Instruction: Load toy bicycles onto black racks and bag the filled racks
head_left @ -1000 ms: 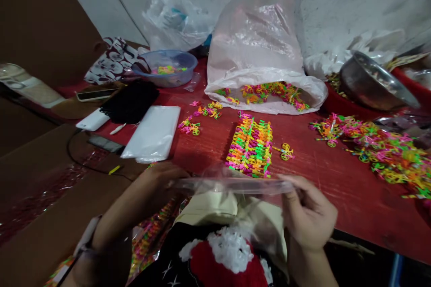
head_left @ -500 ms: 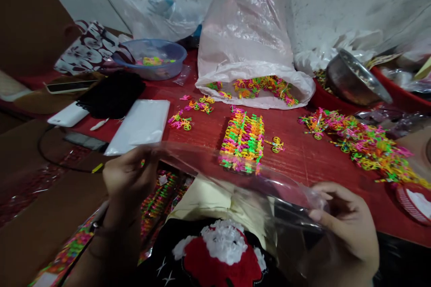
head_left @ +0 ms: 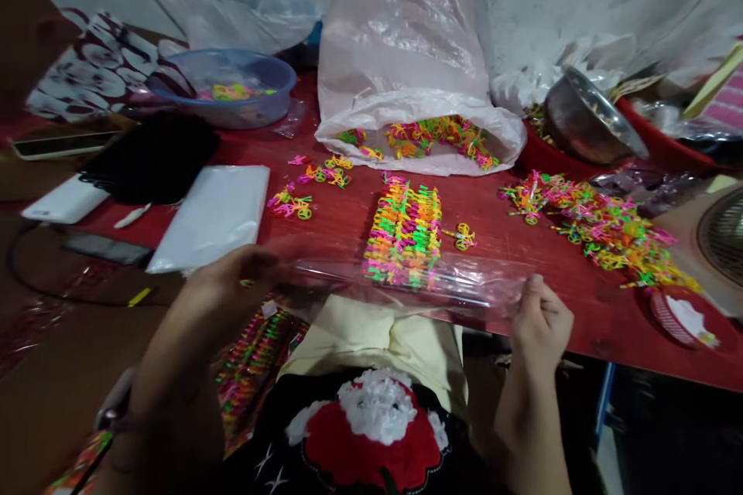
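I hold a clear plastic bag stretched sideways over the near edge of the red table. My left hand pinches its left end and my right hand grips its right end with the fingers curled. Just beyond the bag lies a neat row of small neon toy bicycles, seen partly through the plastic. One loose toy bicycle sits to the right of that row.
A big plastic sack spills toy bicycles at the back. A loose pile of them lies at the right, a few more at the left. A stack of flat bags, blue bowl, metal bowl and phones surround them.
The bag has gone from a slanted, opened shape to a level, taut stretch between my hands. My right hand rose and closed tighter. The view shifted to the right.
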`<action>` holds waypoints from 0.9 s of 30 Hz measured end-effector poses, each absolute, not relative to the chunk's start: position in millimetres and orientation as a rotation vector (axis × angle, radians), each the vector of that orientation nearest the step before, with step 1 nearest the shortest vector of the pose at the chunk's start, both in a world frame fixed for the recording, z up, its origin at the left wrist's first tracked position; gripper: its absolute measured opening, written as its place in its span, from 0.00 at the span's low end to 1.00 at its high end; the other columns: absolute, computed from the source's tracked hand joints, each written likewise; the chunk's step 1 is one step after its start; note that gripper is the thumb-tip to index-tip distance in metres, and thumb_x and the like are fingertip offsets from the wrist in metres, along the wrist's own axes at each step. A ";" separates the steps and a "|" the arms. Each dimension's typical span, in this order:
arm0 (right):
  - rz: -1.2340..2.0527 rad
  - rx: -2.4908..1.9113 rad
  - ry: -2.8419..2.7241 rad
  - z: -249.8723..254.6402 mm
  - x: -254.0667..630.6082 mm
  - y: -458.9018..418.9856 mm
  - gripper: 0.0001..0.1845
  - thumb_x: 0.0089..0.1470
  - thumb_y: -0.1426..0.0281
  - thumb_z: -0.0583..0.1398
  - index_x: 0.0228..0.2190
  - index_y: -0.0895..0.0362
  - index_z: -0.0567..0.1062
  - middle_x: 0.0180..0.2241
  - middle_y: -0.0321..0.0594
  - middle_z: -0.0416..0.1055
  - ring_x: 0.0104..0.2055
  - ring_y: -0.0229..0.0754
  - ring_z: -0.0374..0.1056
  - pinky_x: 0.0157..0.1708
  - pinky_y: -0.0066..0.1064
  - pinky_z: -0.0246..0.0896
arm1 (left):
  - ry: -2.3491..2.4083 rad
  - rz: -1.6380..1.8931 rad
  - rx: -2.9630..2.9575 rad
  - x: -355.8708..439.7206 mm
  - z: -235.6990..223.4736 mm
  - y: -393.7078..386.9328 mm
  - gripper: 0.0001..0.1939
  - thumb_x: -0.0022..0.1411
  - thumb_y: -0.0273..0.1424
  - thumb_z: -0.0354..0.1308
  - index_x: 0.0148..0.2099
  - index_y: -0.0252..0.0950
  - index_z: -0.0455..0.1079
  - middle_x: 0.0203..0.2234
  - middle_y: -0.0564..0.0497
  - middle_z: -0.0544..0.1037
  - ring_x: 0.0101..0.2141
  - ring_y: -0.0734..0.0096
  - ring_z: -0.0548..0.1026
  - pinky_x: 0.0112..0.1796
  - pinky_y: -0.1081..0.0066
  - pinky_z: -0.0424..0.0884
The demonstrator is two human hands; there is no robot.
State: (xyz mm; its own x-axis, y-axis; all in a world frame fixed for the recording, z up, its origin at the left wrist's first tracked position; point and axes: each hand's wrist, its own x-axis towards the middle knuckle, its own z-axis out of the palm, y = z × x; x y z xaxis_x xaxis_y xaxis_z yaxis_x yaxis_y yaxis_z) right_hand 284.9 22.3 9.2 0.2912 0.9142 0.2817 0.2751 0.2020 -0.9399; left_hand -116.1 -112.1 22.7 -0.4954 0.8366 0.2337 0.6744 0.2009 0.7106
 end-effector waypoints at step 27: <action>1.702 -0.343 -2.139 14.0 235.3 0.2 0.15 0.61 0.56 0.66 0.35 0.54 0.86 0.28 0.41 0.78 0.28 0.39 0.73 0.30 0.28 0.67 | 0.827 0.865 1.471 -29.5 36.2 -68.4 0.25 0.72 0.45 0.54 0.24 0.37 0.69 0.22 0.49 0.69 0.26 0.67 0.67 0.31 0.67 0.66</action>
State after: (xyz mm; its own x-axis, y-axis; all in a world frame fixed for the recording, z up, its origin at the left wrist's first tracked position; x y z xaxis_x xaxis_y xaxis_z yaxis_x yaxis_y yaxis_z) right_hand 235.3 0.2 14.0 -0.8961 0.4195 0.1450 -0.0471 0.2351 -0.9708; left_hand -29.5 -68.4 36.2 0.4741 0.8788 0.0540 0.0147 -0.0692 0.9975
